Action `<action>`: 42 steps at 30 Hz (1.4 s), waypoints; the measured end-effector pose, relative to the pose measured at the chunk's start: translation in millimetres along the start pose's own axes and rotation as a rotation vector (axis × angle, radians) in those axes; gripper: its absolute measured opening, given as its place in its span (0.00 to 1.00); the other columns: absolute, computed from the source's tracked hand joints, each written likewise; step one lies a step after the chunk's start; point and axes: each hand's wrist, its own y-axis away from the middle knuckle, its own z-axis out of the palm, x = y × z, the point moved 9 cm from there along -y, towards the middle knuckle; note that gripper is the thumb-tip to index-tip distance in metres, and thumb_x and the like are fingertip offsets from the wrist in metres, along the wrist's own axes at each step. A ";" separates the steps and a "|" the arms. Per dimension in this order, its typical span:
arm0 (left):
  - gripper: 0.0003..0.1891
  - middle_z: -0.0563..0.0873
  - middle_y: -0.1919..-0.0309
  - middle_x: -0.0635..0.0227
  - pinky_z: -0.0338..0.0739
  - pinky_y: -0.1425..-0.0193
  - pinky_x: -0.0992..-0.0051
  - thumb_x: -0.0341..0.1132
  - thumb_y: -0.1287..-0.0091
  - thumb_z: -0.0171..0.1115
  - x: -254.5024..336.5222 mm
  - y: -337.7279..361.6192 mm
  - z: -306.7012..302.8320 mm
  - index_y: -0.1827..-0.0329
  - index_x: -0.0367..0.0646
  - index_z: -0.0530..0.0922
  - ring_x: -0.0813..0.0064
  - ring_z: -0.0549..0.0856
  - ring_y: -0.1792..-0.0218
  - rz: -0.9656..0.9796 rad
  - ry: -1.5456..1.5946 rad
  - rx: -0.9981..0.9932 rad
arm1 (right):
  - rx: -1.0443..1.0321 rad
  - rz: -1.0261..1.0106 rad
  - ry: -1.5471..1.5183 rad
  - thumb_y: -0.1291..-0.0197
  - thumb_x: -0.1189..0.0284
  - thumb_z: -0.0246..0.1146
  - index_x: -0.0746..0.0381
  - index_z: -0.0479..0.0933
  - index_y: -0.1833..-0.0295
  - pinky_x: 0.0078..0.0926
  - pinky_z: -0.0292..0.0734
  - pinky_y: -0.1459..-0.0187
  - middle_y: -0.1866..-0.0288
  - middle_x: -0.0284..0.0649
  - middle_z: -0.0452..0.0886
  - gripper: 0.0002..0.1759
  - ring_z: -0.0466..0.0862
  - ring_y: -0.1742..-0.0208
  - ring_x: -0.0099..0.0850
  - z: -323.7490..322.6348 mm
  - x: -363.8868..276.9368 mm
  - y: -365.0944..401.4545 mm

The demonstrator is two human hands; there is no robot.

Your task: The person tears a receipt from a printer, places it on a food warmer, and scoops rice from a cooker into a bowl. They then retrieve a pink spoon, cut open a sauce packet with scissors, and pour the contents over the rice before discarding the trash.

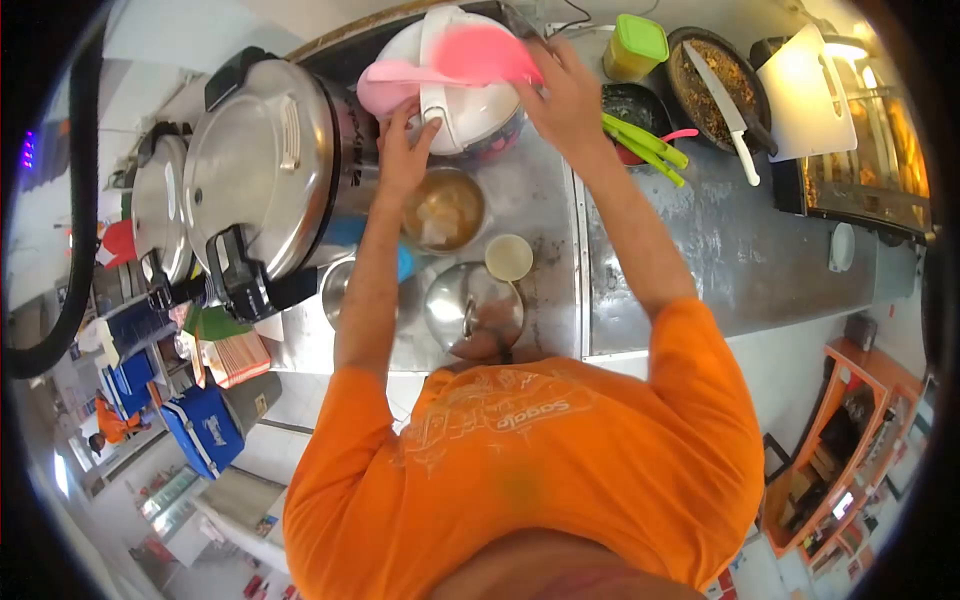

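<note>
A round white container with a lid and a broad white handle stands at the back of the counter. My left hand is at its near left edge, thumb and fingers closed about the handle's lower end, beside a pale pink plastic piece. My right hand is at the container's right side, fingers closed on the end of a bright pink plastic piece above the lid. That piece is smeared by motion, so its exact kind and whether it joins the pale one cannot be made out.
Large steel cookers stand left. Nearer me are a bowl of cloudy liquid, a small cup and a steel lid. To the right are green-handled tongs, a knife across a dark pan, and a white cutting board.
</note>
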 end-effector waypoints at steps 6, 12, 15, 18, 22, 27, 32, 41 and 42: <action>0.31 0.81 0.46 0.60 0.60 0.36 0.64 0.39 0.40 0.68 -13.1 -15.4 7.3 0.34 0.44 0.69 0.63 0.72 0.42 0.097 -0.017 -0.107 | -0.640 -0.199 0.285 0.41 0.51 0.60 0.57 0.78 0.48 0.42 0.79 0.58 0.59 0.49 0.82 0.24 0.83 0.58 0.46 147.2 -7.6 -45.8; 0.32 0.78 0.48 0.57 0.56 0.35 0.59 0.41 0.44 0.71 -22.7 -19.9 8.6 0.36 0.45 0.70 0.61 0.73 0.43 -0.050 0.143 -0.084 | -0.760 -0.040 0.224 0.38 0.50 0.53 0.57 0.73 0.48 0.46 0.78 0.55 0.56 0.52 0.81 0.24 0.83 0.56 0.49 157.7 -11.9 -29.2; 0.30 0.77 0.44 0.58 0.66 0.38 0.65 0.37 0.42 0.70 -17.1 -21.6 6.2 0.39 0.37 0.69 0.66 0.75 0.41 0.025 -0.061 -0.077 | -0.674 0.271 -0.008 0.40 0.50 0.56 0.58 0.73 0.52 0.46 0.78 0.56 0.57 0.52 0.81 0.23 0.82 0.55 0.50 163.0 -5.7 -19.0; 0.30 0.78 0.45 0.57 0.66 0.39 0.63 0.37 0.42 0.70 15.7 -20.1 -1.9 0.39 0.36 0.68 0.63 0.74 0.39 0.098 -0.023 -0.067 | -0.688 0.292 -0.031 0.42 0.52 0.57 0.61 0.75 0.52 0.46 0.79 0.55 0.58 0.51 0.83 0.23 0.83 0.54 0.49 145.1 -41.8 -27.7; 0.29 0.76 0.44 0.53 0.66 0.38 0.58 0.32 0.43 0.69 17.8 -22.9 1.4 0.39 0.38 0.68 0.57 0.71 0.38 0.094 0.227 -0.125 | -0.826 0.289 0.122 0.44 0.57 0.60 0.66 0.78 0.53 0.44 0.80 0.55 0.57 0.51 0.83 0.23 0.84 0.54 0.48 166.2 -47.1 -36.6; 0.30 0.73 0.40 0.51 0.65 0.34 0.61 0.29 0.43 0.67 26.4 -23.6 -0.4 0.38 0.34 0.66 0.55 0.70 0.37 0.141 0.098 -0.216 | -0.838 0.351 -0.061 0.49 0.58 0.62 0.68 0.78 0.53 0.43 0.78 0.50 0.53 0.59 0.81 0.25 0.82 0.51 0.51 226.7 -34.5 -39.9; 0.31 0.74 0.42 0.53 0.64 0.33 0.61 0.28 0.42 0.66 -27.9 -20.6 11.2 0.36 0.32 0.63 0.60 0.69 0.36 0.105 0.254 -0.085 | -0.669 0.337 -0.303 0.46 0.61 0.59 0.69 0.76 0.52 0.40 0.77 0.53 0.58 0.59 0.81 0.23 0.82 0.54 0.51 294.5 -15.1 -11.2; 0.30 0.85 0.62 0.62 0.51 0.36 0.42 0.49 0.42 0.67 51.8 -51.2 -38.3 0.38 0.48 0.71 0.55 0.77 0.45 0.017 0.067 0.063 | -0.274 0.626 -0.904 0.47 0.75 0.64 0.68 0.70 0.39 0.24 0.75 0.59 0.55 0.39 0.80 0.27 0.80 0.60 0.27 41.1 -28.8 -57.5; 0.30 0.85 0.59 0.62 0.50 0.36 0.43 0.52 0.40 0.64 73.9 -68.9 -49.2 0.37 0.50 0.70 0.57 0.77 0.45 0.021 -0.066 0.052 | -0.212 0.589 -0.824 0.46 0.76 0.64 0.68 0.71 0.40 0.22 0.74 0.62 0.57 0.38 0.80 0.25 0.80 0.61 0.25 6.5 -30.3 -57.6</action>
